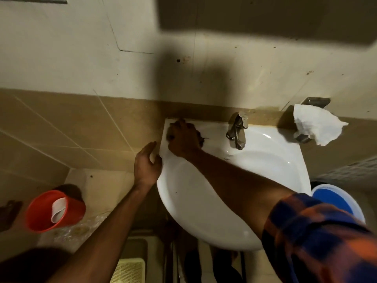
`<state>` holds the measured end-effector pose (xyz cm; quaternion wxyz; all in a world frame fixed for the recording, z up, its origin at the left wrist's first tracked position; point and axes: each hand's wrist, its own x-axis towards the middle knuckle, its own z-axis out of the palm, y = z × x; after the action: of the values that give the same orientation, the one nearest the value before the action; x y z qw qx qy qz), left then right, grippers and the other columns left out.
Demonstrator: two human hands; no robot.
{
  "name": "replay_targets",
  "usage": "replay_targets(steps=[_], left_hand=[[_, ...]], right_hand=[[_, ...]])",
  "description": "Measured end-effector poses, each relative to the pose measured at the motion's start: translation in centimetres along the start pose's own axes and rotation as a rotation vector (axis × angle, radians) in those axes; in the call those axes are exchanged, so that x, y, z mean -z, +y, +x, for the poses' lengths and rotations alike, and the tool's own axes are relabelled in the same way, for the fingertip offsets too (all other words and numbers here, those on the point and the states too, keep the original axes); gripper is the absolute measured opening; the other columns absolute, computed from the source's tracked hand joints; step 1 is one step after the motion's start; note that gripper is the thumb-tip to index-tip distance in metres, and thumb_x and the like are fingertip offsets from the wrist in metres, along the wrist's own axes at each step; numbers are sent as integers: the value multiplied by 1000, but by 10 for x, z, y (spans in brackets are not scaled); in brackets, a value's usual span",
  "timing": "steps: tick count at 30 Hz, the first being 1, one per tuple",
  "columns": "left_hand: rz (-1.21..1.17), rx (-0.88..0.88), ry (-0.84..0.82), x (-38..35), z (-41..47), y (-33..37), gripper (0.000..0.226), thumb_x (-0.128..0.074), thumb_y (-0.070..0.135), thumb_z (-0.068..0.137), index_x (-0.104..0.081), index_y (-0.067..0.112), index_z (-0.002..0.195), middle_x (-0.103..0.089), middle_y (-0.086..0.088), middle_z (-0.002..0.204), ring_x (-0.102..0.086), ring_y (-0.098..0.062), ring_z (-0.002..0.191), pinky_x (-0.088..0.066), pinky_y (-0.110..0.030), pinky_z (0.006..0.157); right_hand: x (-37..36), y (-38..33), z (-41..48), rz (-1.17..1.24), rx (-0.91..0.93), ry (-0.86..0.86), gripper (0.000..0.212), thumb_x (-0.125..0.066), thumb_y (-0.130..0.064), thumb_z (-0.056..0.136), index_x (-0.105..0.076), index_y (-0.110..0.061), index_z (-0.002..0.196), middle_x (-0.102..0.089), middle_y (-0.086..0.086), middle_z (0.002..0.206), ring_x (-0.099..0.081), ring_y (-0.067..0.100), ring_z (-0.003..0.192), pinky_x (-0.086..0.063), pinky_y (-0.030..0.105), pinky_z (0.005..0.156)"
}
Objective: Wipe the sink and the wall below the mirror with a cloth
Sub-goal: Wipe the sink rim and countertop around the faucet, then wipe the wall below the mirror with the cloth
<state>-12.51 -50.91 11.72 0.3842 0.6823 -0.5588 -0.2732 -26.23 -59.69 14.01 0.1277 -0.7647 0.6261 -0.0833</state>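
Observation:
A white ceramic sink [271, 160] hangs on a tiled wall [224, 78], with a chrome tap [236, 131] at its back. My right hand [183, 137] presses down on the sink's back left corner, closed over a dark cloth [201, 137] that is mostly hidden under the palm. Only a dark frayed edge of it shows beside my fingers. My left hand [146, 162] rests against the sink's left rim, fingers apart, holding nothing. No mirror is plainly in view above the wall.
A metal holder with crumpled white paper [314, 125] sticks out right of the tap. On the floor stand a red bucket [73, 209] with a white roll at the left and a blue bucket [334, 199] at the right. A drain grate [130, 270] lies below.

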Motion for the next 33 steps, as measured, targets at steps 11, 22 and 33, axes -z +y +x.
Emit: replay_targets(steps=[11, 22, 33], left_hand=[[-189, 164, 208, 33, -10, 19, 42, -55, -9, 82, -73, 18, 109, -71, 0, 111, -65, -14, 105, -58, -34, 83], [-434, -62, 266, 81, 32, 156, 14, -66, 13, 91, -73, 21, 100, -71, 6, 85, -65, -2, 76, -57, -31, 80], [-538, -418, 309, 212, 83, 339, 13, -71, 41, 85, -73, 38, 98, -75, 10, 102, -70, -10, 98, -56, -47, 94]], right_hand=[[-14, 17, -175, 385, 411, -306, 24, -64, -9, 83, -68, -19, 104, -59, -1, 124, -54, 15, 114, -47, 35, 97], [205, 20, -157, 549, 284, 126, 10, -72, -21, 81, -70, -27, 88, -66, -18, 94, -61, -8, 90, -52, 24, 80], [372, -53, -110, 142, 803, 869, 32, -62, -6, 76, -73, -9, 106, -66, 10, 124, -62, 26, 112, -50, 36, 95]])
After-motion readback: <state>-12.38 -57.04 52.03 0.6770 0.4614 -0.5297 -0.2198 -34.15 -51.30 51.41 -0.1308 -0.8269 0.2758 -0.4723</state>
